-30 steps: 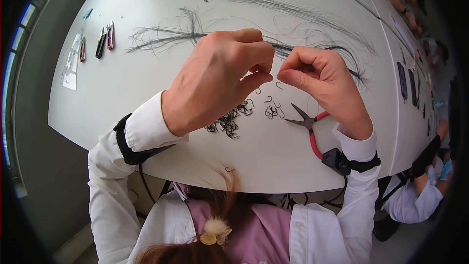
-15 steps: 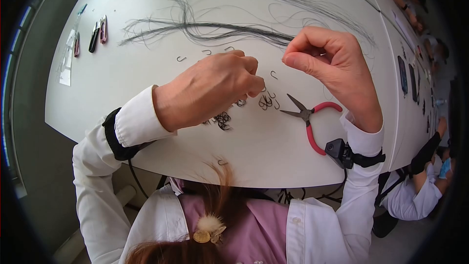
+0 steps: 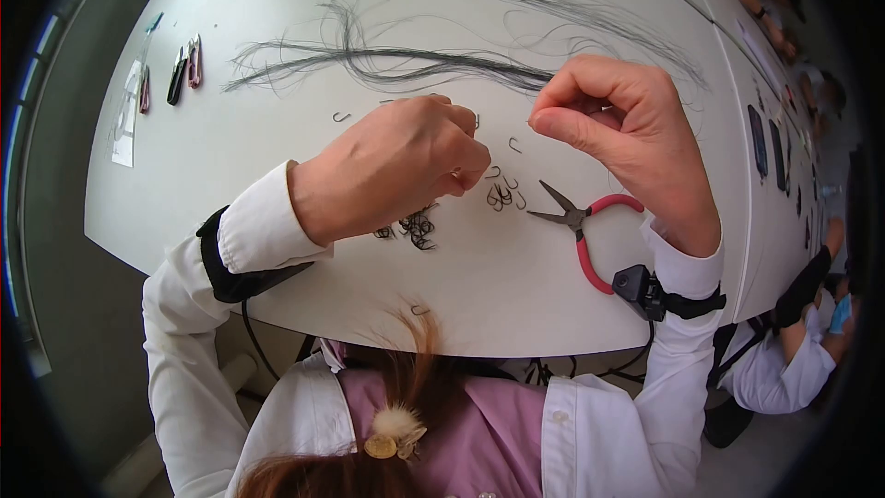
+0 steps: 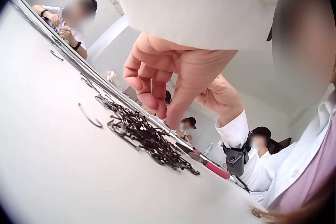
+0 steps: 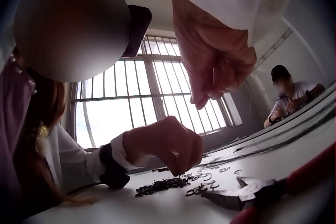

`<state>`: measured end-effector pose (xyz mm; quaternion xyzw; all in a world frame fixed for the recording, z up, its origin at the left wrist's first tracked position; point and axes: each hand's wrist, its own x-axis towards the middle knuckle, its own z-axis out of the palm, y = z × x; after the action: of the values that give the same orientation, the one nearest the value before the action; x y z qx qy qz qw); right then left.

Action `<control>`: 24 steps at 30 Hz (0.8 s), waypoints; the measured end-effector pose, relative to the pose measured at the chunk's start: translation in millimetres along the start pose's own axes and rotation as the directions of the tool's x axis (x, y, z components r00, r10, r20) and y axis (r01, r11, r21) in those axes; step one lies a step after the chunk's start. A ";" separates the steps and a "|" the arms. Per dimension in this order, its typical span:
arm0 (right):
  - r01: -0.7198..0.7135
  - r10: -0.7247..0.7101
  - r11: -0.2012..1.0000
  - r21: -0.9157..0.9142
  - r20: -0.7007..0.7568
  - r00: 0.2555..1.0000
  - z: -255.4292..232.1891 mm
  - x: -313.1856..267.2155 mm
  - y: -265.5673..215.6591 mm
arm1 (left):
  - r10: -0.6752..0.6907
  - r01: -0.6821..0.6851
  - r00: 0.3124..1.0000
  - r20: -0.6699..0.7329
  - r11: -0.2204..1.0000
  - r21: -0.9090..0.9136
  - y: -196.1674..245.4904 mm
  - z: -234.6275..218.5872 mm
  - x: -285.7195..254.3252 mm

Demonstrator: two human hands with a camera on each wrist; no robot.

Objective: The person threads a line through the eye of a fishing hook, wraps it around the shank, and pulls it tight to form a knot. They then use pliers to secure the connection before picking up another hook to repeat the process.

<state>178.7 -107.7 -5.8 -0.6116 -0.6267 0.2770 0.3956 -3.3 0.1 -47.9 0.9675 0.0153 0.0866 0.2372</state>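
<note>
My left hand [image 3: 392, 171] hovers low beside the pile of black fishhooks [image 3: 419, 229], fingers curled downward. In the left wrist view, its thumb and fingertips [image 4: 172, 121] come close together just over the pile; I cannot tell whether a hook is between them. My right hand [image 3: 631, 134] is raised off the table to the right, pinching a thin fishing line between thumb and forefinger, with a tiny tip showing at the fingertips. Below it, a small cluster of loose fishhooks [image 3: 501, 195] lies beside open pliers [image 3: 576, 219] with red handles.
Two long bundles of dark line lie across the back, the nearer bundle [image 3: 415, 65] partly behind the right hand. Thread snips [image 3: 177, 77] and a clear ruler [image 3: 124, 134] lie at the left. One hook [image 3: 419, 310] sits near the front edge. Other people sit at adjoining tables.
A second ago both hands were together at the fingertips. My left hand has since moved away, left and down to the hooks. The right hand has stayed raised, keeping its pinch.
</note>
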 end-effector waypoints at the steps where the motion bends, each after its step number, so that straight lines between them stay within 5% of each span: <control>1: 0.001 -0.001 1.000 0.022 -0.007 1.000 0.3 -0.2 -0.7 | -0.126 0.122 0.992 -0.018 0.983 -0.134 3.6 -4.3 1.3; 2: 0.001 -0.001 1.000 0.019 -0.015 1.000 -0.3 -0.2 -1.2 | -0.250 0.237 0.968 -0.019 0.934 -0.267 6.7 -9.2 2.9; 7: -0.133 0.129 0.990 0.054 0.069 0.989 -0.2 0.5 -8.9 | -0.387 0.311 0.922 -0.025 0.776 -0.549 3.2 -23.9 4.9; 9: -0.144 0.141 0.986 0.080 0.050 0.989 3.5 0.4 -8.7 | -0.485 0.324 0.873 0.060 0.483 -0.814 2.7 -23.8 1.4; 18: -0.165 0.174 0.971 0.170 -0.038 0.984 10.8 -2.3 -11.0 | -0.487 0.127 0.873 0.021 0.184 -0.975 7.7 -20.7 -1.5; 24: 0.057 -0.031 0.994 0.095 -0.254 0.967 16.5 -5.9 -16.2 | -0.567 0.123 0.815 0.117 -0.027 -0.992 22.9 -20.8 1.1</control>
<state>155.7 -112.9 -2.0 -0.6068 -0.5699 0.2195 0.5088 -6.1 -10.7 -18.9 0.4782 0.2383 0.1687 0.8283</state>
